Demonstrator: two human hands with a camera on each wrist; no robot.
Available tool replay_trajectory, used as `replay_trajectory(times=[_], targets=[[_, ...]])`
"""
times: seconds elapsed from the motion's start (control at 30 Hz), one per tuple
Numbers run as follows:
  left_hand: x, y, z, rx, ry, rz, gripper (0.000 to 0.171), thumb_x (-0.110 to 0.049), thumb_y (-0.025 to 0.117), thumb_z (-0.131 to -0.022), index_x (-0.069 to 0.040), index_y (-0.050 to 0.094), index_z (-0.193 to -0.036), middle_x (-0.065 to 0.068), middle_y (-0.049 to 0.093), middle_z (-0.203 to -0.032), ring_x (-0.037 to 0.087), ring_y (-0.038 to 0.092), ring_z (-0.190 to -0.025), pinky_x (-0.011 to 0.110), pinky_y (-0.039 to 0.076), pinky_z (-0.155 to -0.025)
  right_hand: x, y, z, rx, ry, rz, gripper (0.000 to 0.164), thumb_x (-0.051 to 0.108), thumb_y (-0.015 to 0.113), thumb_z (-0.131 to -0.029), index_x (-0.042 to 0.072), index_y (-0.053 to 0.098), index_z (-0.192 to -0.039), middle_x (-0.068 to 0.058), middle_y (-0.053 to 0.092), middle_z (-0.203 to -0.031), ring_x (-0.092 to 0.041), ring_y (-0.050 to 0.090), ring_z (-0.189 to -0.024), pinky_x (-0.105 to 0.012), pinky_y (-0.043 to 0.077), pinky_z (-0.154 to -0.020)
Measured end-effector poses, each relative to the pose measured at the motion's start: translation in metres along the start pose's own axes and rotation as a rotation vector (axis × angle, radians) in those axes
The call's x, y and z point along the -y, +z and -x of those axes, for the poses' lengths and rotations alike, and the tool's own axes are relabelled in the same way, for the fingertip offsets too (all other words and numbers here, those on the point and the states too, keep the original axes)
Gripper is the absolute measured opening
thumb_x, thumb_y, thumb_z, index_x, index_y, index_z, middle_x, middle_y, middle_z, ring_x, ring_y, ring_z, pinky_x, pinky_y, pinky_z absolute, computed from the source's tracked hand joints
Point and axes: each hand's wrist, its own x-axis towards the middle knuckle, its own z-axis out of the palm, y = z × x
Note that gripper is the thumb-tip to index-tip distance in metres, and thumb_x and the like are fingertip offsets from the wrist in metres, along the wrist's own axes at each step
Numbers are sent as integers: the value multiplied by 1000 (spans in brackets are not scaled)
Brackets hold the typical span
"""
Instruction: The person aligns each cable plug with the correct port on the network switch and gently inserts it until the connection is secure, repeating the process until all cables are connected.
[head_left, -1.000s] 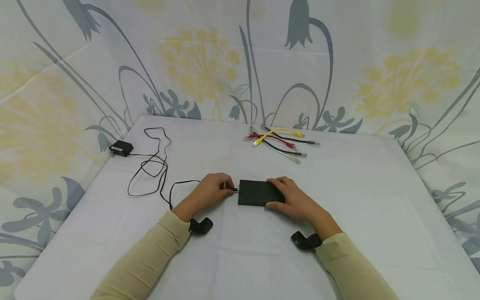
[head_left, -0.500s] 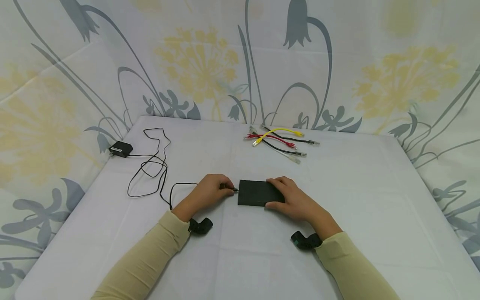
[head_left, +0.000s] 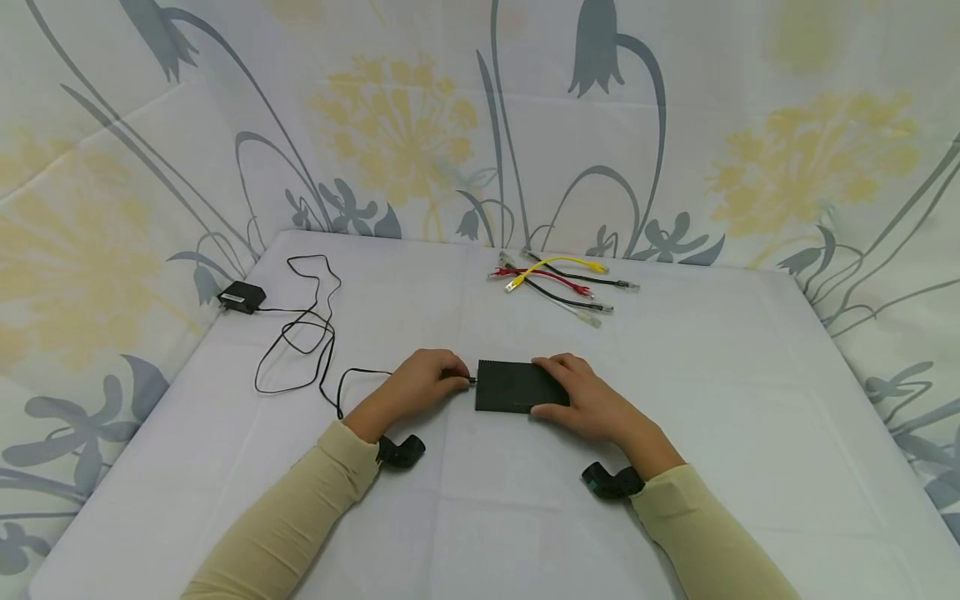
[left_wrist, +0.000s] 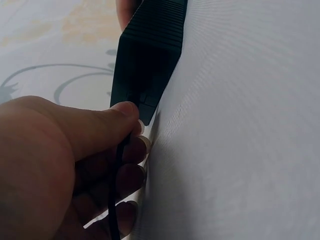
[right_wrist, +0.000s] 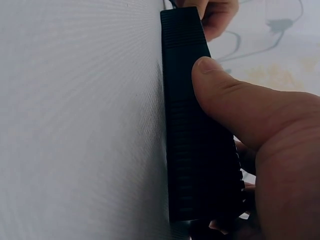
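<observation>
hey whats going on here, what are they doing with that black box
A person's left hand pinches the end of a thin black cord right against one end of a flat black ribbed box, while the right hand grips the other end. The fingers hide whether the plug is fully in. The cord runs to a power adapter at the left; loose network cables lie farther back.

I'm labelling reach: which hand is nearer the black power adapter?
Left. The left hand is right of the adapter; the right hand, farther right, holds the black box.
</observation>
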Motion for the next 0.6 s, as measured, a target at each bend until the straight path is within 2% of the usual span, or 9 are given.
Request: replay_trajectory(times=[0.23,0.6], targets=[[-1,-1,0,29,2,-8,19,-24,63,-95,-11,72,-105,2,71,-106,18,64,-102,37,51,-90,2,0,0,-2,0,0,74,48,66,-89,16,38,-149,-12,42,-142,-31,39,-134,-53,36,-108],[0,0,0,51,53,-46,20,-23,59,-97,-9,71,-106,2,71,-104,17,65,-99,36,51,-89,3,0,0,-4,-1,3,73,49,66,-89,18,38,-149,-11,42,-142,-29,40,-133,-53,37,-108]])
